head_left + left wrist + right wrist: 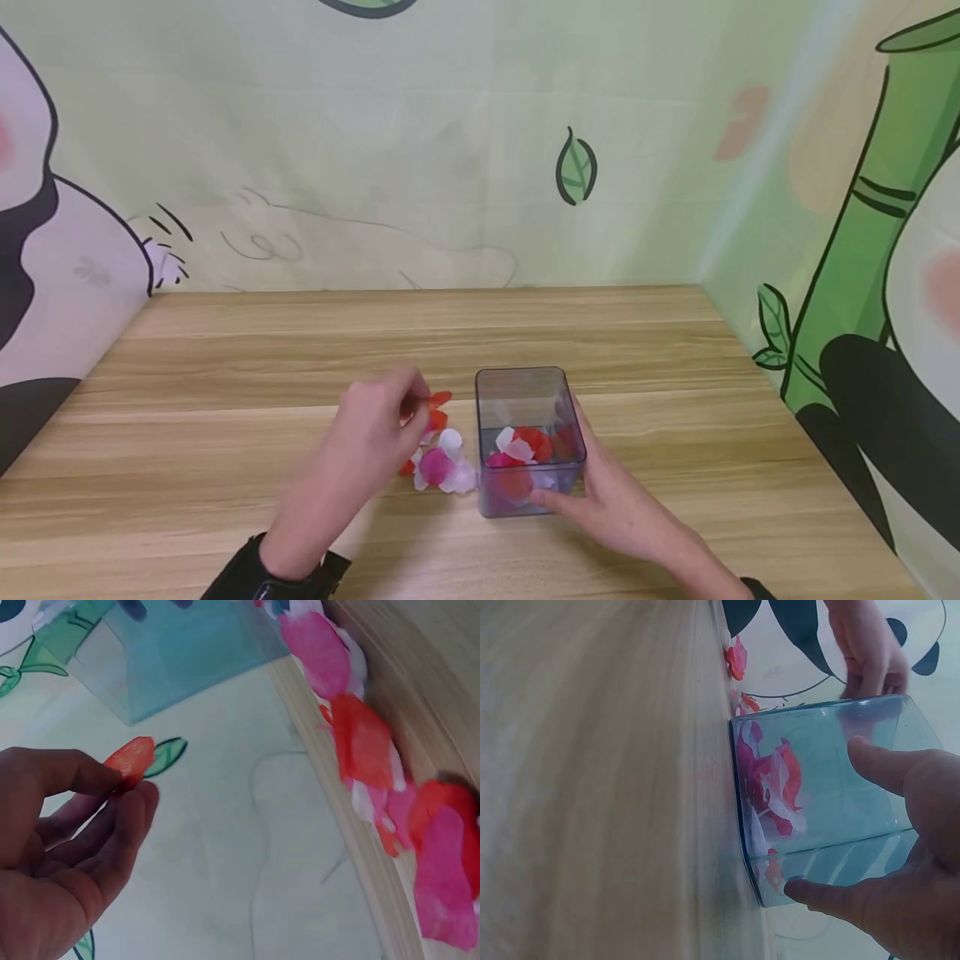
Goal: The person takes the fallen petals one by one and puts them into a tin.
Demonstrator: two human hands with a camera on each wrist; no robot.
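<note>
Between thumb and fingertips, my left hand (378, 421) pinches an orange-red fabric petal (133, 760), raised above a loose pile of petals (435, 465) in pink, white and red. Just right of that pile stands a clear, bluish-grey plastic box (528, 396), open at the top. My right hand (611, 492) grips the box at its right side, with the thumb on the front wall and the other fingers mostly hidden behind it. Several red, pink and white petals (780, 784) lie at the bottom of the box.
A wood-grain table (225, 350) carries everything. Behind it and along the sides hangs a pale green cloth backdrop (420, 125) printed with pandas, bamboo and leaves. A black band (288, 575) circles the left wrist.
</note>
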